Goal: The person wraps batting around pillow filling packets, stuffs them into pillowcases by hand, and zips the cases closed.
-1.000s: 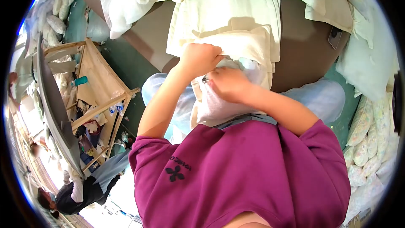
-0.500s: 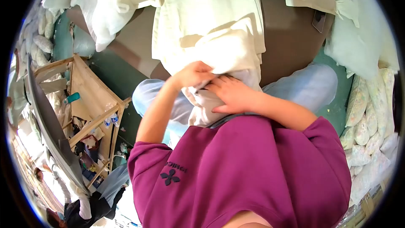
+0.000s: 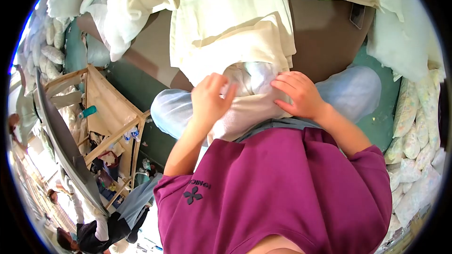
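Note:
A cream fabric cover [image 3: 230, 33] lies from the brown surface down into my lap. Its near end gapes, and white, soft-looking filling [image 3: 259, 76] shows in the opening. At the left side of the opening is my left hand [image 3: 210, 98], thumb apart from the bent fingers, slightly blurred. My right hand [image 3: 301, 95] rests on the opening's right side, fingertips touching the fabric and thumb spread below them. I see no firm grip in either hand. The layers under the hands are partly hidden.
More pale covers [image 3: 136, 4] are heaped around the brown surface [image 3: 325, 28], with a dark flat phone-like object [image 3: 357, 16] at its right. Patterned stuffed pieces [image 3: 409, 131] are piled at right. A wooden frame [image 3: 113, 136] stands left; another person [image 3: 106, 230] is beyond.
My hands were together over the folded fabric; they have moved apart to left and right. The cover's end has opened between them, and the white filling shows.

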`<state>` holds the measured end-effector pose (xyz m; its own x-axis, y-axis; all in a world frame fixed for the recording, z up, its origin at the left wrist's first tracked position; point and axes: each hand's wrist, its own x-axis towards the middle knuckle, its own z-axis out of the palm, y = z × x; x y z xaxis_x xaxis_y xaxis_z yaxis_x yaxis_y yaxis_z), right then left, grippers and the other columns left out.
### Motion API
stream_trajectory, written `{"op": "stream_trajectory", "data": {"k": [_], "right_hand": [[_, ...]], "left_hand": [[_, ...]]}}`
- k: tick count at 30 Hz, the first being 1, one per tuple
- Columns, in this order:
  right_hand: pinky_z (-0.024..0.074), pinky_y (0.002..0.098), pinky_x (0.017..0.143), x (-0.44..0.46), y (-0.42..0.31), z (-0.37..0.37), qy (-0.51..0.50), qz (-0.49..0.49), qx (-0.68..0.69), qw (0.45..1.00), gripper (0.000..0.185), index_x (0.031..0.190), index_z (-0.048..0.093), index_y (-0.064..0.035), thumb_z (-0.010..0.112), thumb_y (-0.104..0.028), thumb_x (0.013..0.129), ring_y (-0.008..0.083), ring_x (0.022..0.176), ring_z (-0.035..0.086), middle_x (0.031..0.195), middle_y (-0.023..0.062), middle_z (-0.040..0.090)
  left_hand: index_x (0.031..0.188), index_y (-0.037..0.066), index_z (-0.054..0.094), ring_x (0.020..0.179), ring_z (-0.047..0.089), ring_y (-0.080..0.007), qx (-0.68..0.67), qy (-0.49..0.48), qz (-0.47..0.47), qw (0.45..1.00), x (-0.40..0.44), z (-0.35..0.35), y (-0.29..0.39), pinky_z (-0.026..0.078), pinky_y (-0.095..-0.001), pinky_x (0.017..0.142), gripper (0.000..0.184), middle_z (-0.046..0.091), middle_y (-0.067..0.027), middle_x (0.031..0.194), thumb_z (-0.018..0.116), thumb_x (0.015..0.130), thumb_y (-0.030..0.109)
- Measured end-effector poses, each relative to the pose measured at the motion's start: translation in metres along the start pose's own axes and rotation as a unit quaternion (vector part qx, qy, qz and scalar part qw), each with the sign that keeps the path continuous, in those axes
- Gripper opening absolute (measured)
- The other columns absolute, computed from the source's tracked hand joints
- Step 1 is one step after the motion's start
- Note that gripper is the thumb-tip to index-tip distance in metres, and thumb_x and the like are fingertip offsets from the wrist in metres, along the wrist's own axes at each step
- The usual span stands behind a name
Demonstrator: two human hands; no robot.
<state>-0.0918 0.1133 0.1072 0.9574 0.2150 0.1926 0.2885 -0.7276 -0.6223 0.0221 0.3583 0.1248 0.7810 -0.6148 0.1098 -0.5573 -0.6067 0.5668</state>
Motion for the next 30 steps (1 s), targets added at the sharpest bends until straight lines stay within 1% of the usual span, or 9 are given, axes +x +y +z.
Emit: {"op": "stream_trajectory", "data": {"k": [4, 7, 10, 14, 16, 20, 23, 27, 30], "right_hand": [[0.0443, 0.0388, 0.090, 0.015, 0.010, 0.008, -0.089, -0.044, 0.043, 0.994, 0.044, 0.103, 0.063, -0.0080, 0.075, -0.031, 0.068, 0.0277, 0.103, 0.057, 0.107, 0.0100, 0.061], [0.0474, 0.0408, 0.081, 0.024, 0.009, 0.028, -0.197, -0.048, 0.050, 0.978, 0.045, 0.095, 0.065, -0.0045, 0.074, -0.038, 0.066, 0.0322, 0.091, 0.060, 0.093, 0.0141, 0.063], [0.0489, 0.0415, 0.078, 0.044, 0.007, 0.030, -0.474, 0.018, 0.021, 0.880, 0.046, 0.089, 0.070, -0.0036, 0.071, -0.045, 0.067, 0.0317, 0.086, 0.063, 0.087, 0.0163, 0.067], [0.0512, 0.0414, 0.071, 0.043, 0.028, 0.042, -0.575, -0.032, 0.144, 0.805, 0.042, 0.082, 0.070, -0.0019, 0.069, -0.042, 0.069, 0.0334, 0.075, 0.065, 0.078, 0.0172, 0.067], [0.0517, 0.0420, 0.069, 0.045, 0.022, 0.032, -0.545, -0.036, 0.103, 0.831, 0.040, 0.081, 0.070, -0.0021, 0.067, -0.041, 0.071, 0.0343, 0.073, 0.065, 0.075, 0.0174, 0.066], [0.0515, 0.0434, 0.064, 0.044, -0.011, -0.003, -0.455, 0.000, -0.007, 0.891, 0.039, 0.074, 0.069, -0.0031, 0.067, -0.042, 0.075, 0.0350, 0.068, 0.064, 0.070, 0.0171, 0.065], [0.0511, 0.0433, 0.063, 0.053, -0.029, -0.049, -0.417, 0.045, -0.008, 0.908, 0.038, 0.074, 0.069, -0.0046, 0.065, -0.043, 0.078, 0.0338, 0.068, 0.065, 0.071, 0.0149, 0.066], [0.0475, 0.0417, 0.062, 0.039, -0.003, -0.047, -0.126, 0.066, 0.026, 0.989, 0.032, 0.074, 0.063, -0.0061, 0.070, -0.038, 0.077, 0.0333, 0.068, 0.061, 0.068, 0.0131, 0.062], [0.0464, 0.0389, 0.065, 0.033, 0.008, -0.038, 0.022, 0.085, 0.062, 0.994, 0.026, 0.076, 0.062, -0.0058, 0.073, -0.029, 0.074, 0.0311, 0.073, 0.060, 0.075, 0.0117, 0.063]], "left_hand": [[0.084, 0.005, 0.061, 0.086, 0.059, -0.0303, 0.069, -0.097, 0.015, 0.993, -0.017, 0.007, 0.026, 0.047, -0.0410, 0.073, 0.035, 0.061, -0.0111, 0.084, 0.078, 0.070, 0.032], [0.088, 0.004, 0.062, 0.089, 0.059, -0.0318, 0.054, -0.177, 0.009, 0.983, -0.022, 0.021, 0.024, 0.047, -0.0425, 0.077, 0.043, 0.062, -0.0118, 0.087, 0.078, 0.067, 0.038], [0.091, 0.003, 0.063, 0.089, 0.061, -0.0334, 0.042, -0.298, 0.013, 0.953, -0.020, 0.032, 0.027, 0.048, -0.0429, 0.077, 0.044, 0.064, -0.0147, 0.091, 0.076, 0.068, 0.039], [0.086, 0.005, 0.065, 0.076, 0.063, -0.0351, 0.029, -0.407, 0.060, 0.911, -0.020, 0.035, 0.029, 0.049, -0.0439, 0.069, 0.037, 0.065, -0.0167, 0.079, 0.072, 0.073, 0.039], [0.084, 0.006, 0.066, 0.070, 0.063, -0.0350, 0.049, -0.456, 0.037, 0.888, -0.008, 0.032, 0.038, 0.049, -0.0441, 0.065, 0.037, 0.065, -0.0163, 0.072, 0.070, 0.074, 0.041], [0.082, 0.011, 0.069, 0.064, 0.063, -0.0345, 0.024, -0.405, 0.042, 0.913, 0.010, 0.015, 0.039, 0.048, -0.0438, 0.060, 0.032, 0.065, -0.0154, 0.069, 0.067, 0.078, 0.043], [0.082, 0.010, 0.065, 0.062, 0.062, -0.0330, -0.026, -0.337, 0.042, 0.940, 0.020, -0.002, 0.046, 0.048, -0.0407, 0.057, 0.025, 0.062, -0.0129, 0.064, 0.071, 0.077, 0.034], [0.085, 0.007, 0.062, 0.059, 0.061, -0.0297, -0.113, -0.223, 0.013, 0.968, 0.044, 0.012, 0.047, 0.046, -0.0363, 0.055, 0.026, 0.060, -0.0120, 0.064, 0.077, 0.071, 0.023], [0.085, 0.004, 0.061, 0.059, 0.060, -0.0271, -0.193, -0.210, -0.030, 0.958, 0.056, 0.031, 0.044, 0.045, -0.0341, 0.054, 0.029, 0.061, -0.0123, 0.067, 0.078, 0.069, 0.020]]}}
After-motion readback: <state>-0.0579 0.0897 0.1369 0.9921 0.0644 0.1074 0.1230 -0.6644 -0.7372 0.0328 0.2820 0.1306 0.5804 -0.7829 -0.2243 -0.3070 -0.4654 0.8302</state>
